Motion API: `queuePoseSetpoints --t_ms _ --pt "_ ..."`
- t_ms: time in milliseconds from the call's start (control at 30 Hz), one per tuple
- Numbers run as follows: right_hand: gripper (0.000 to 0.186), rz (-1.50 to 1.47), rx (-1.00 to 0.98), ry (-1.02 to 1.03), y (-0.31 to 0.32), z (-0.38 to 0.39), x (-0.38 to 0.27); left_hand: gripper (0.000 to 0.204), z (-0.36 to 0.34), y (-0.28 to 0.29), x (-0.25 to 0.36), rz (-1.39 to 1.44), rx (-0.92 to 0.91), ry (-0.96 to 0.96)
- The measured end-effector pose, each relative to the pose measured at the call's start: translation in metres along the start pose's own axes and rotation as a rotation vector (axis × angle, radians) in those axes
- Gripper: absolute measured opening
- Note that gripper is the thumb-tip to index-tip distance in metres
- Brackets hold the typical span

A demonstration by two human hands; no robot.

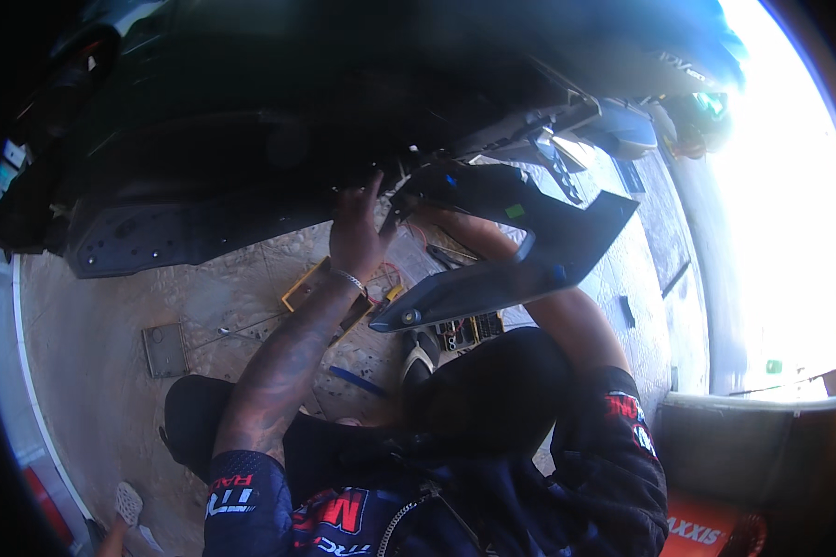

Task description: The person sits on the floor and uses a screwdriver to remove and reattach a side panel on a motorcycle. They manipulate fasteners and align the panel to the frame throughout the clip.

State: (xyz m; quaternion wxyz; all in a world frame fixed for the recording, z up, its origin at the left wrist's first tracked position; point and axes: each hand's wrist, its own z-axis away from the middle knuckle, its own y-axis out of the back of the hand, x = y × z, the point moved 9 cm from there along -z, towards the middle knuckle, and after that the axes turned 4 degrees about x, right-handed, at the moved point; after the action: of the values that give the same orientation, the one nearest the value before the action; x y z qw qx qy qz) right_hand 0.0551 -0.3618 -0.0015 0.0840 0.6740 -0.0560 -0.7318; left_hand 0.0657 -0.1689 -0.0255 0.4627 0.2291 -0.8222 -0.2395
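Note:
Low along the dark body of a motor scooter (279, 158), my left hand (358, 223) reaches up with its index finger stretched out against the underside. The thumb side lies close to the near end of a black plastic fairing panel (567, 246). This angular, forked panel is tilted in the air beside the scooter, with a small green mark on its inner face. My right hand (434, 215) comes from behind the panel and appears to grip its left end; most of its fingers are hidden by the panel and shadow.
On the tiled floor lie a yellow-edged tray (308, 283), yellow-handled pliers (388, 297), a bit case (469, 331), a blue strip (357, 381) and a flat grey box (164, 350). A black and red stand or box (715, 520) is at lower right. Another person's foot (128, 503) shows lower left.

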Motion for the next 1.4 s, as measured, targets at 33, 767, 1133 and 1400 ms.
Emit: queuePoseSetpoints --t_ms 33,767,1133,1400 --pt "0.029 0.011 0.002 0.013 0.000 0.002 -0.003 0.087 -0.001 0.000 -0.001 0.006 0.007 0.000" --pt "0.035 0.244 -0.006 0.200 0.005 -0.031 0.004 0.102 0.001 -0.001 -0.004 0.021 -0.013 0.050" --pt "0.035 0.179 -0.031 0.164 0.006 -0.031 -0.004 0.100 0.001 0.002 -0.001 0.013 0.006 0.044" --pt "0.026 0.222 0.059 0.169 0.000 -0.018 -0.035 0.101 0.001 0.000 -0.002 -0.004 -0.002 0.069"
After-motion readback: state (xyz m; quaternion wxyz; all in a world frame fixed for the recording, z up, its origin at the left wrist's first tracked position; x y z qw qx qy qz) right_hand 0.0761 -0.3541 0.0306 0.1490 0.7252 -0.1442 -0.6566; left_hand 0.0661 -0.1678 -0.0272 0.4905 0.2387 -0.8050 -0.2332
